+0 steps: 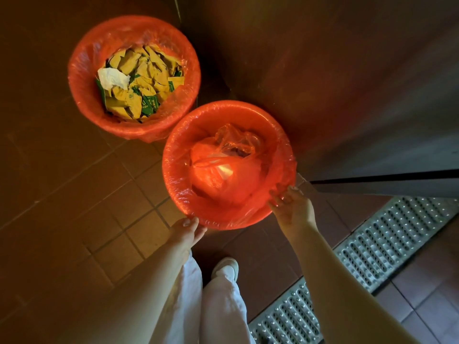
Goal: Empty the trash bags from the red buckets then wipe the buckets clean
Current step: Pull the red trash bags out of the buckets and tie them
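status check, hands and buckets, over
Both grips on near bucket liner rim: left hand, right hand. Far bucket untouched, full. Nothing in the way.

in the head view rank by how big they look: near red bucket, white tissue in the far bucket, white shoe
1. near red bucket
2. and 3. white tissue and white shoe look alike, so no ranking; the shoe is partly hidden.

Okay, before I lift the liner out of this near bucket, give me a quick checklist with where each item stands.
1. Left hand on the near bucket rim: ok, pinching the liner edge.
2. Right hand gripping the liner at the rim: ok.
3. Liner freed all round the rim: not ok, far side is over the edge.
4. Inner tied bag sitting inside: ok.
5. Liner free of tears: cannot tell.
6. Far bucket emptied: not ok, holds yellow packets.
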A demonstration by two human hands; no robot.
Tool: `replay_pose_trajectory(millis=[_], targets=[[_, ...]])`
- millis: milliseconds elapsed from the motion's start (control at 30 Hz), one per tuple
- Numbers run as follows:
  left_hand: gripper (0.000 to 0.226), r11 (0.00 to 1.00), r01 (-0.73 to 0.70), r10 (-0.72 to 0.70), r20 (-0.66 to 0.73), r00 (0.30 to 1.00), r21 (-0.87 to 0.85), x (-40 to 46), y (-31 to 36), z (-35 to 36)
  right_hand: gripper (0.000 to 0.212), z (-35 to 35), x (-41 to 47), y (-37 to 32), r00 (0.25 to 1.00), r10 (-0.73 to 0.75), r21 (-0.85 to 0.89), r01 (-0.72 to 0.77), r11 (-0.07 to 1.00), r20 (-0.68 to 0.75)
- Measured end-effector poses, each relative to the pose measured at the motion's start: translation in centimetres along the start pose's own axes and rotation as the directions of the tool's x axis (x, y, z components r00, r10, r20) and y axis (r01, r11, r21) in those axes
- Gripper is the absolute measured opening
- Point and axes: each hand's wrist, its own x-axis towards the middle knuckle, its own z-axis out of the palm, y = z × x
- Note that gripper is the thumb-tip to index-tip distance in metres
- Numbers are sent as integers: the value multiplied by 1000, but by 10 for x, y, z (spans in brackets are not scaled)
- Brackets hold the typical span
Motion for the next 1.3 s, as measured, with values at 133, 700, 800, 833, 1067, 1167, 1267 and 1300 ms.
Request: replay_pose_trajectory(millis=[133,700,800,833,1067,1167,1267,1300], targets=[[9,1000,-9,8,43,999,23,-2,1,3,26,-2,2,-11,998,16,13,-15,1000,-68],[23,982,63,-45,106,993,-176,-14,-28,34,18,10,25,-45,972,-69,-318,-7,948,-226],[25,985,-25,16,-56,998,-169,-6,-22,40,10,16,37,-46,958,-107,-400,-10,917,-268],[25,988,-40,28,-82,996,-147,-4,-21,40,14,20,42,-46,947,-152,-467,3,884,-282],[17,994,-84,75,-120,990,-69,4,-23,38,35,51,53,-42,857,-453,-811,73,580,-246],[17,995,-98,95,-100,990,-29,6,-22,36,28,66,50,-37,819,-574,-902,250,351,3],[4,993,-119,119,-100,988,3,9,-19,33,17,80,53,-35,794,-507,-886,448,117,335],[9,991,-128,130,-104,986,24,10,-19,31,14,83,53,-36,775,-464,-868,496,28,428]])
